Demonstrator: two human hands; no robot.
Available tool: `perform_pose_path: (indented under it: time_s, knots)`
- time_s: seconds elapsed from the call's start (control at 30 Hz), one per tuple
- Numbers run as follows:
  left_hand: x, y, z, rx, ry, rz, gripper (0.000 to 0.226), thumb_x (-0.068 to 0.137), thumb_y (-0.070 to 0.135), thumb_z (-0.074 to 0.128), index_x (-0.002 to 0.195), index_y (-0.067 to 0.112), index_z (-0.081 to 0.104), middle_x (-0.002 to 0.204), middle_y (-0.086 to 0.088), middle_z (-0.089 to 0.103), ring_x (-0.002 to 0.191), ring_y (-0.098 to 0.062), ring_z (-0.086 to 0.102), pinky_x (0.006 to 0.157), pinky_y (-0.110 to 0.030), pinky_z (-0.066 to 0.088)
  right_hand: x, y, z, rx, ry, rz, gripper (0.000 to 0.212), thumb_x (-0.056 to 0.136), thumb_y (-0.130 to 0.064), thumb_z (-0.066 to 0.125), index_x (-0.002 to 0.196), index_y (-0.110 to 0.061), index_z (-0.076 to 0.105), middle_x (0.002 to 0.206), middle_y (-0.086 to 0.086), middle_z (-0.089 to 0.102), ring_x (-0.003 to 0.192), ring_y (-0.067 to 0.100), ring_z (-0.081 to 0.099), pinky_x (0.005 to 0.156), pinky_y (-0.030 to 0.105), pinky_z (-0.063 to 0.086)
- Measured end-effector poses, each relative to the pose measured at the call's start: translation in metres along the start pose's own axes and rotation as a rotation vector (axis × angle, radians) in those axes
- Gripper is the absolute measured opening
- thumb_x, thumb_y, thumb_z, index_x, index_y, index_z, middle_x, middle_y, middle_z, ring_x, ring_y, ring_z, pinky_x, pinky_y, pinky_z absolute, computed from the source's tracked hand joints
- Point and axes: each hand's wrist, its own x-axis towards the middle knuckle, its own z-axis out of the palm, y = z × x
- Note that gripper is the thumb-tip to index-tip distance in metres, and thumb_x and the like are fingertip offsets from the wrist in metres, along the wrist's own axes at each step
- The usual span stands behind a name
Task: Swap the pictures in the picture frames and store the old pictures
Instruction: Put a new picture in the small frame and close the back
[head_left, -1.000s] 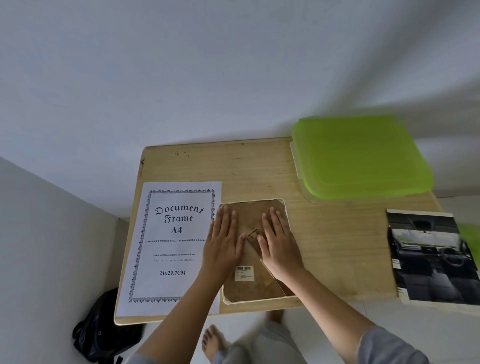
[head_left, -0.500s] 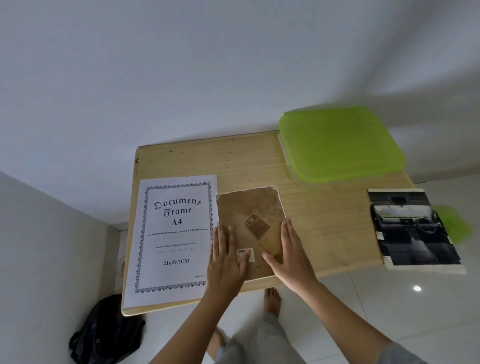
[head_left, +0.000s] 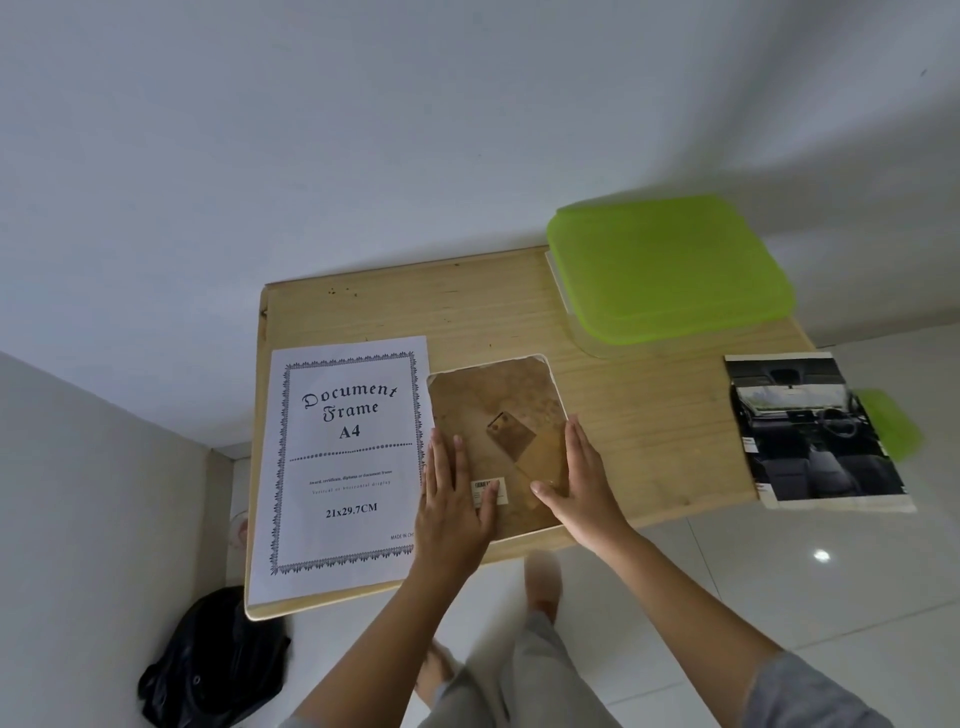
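A picture frame (head_left: 497, 415) lies face down at the near edge of the wooden counter (head_left: 649, 431), brown backing up, just right of a printed sheet (head_left: 345, 462) reading "Document Frame A4". The left hand (head_left: 452, 512) rests flat on the frame's near left part, fingers (head_left: 441, 457) extended and close together, thumb over a barcode label (head_left: 485, 491); the right hand (head_left: 584, 493) lies along the frame's right edge, fingers straight and together, thumb spread onto the backing, gripping nothing. A green-lidded box (head_left: 670, 270) sits at the far right, and a car-interior photo (head_left: 810, 431) overhangs the counter's right end.
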Motion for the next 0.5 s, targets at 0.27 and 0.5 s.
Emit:
perform_pose_path:
  time_s: [0.27, 0.5]
  knots:
    - [0.0, 0.001, 0.003, -0.04, 0.01, -0.006, 0.07, 0.094, 0.051, 0.02, 0.145, 0.003, 0.025, 0.153, -0.019, 0.012, 0.14, -0.031, 0.02, 0.11, -0.04, 0.022, 0.01, -0.002, -0.009, 0.234, 0.061, 0.231, 0.101, 0.063, -0.024, 0.083, 0.145, -0.017, 0.023, 0.147, 0.001, 0.03, 0.137, 0.02, 0.026, 0.111, 0.035, 0.027]
    - [-0.001, -0.006, -0.001, -0.087, -0.007, 0.06, 0.07, 0.09, 0.053, 0.021, 0.145, 0.012, 0.003, 0.154, -0.008, -0.005, 0.143, -0.019, 0.0, 0.114, -0.03, 0.012, 0.001, 0.007, -0.011, 0.671, 0.062, 0.199, 0.071, 0.075, -0.002, 0.073, 0.135, -0.019, 0.04, 0.129, -0.007, 0.051, 0.119, 0.009, 0.048, 0.081, 0.01, 0.045]
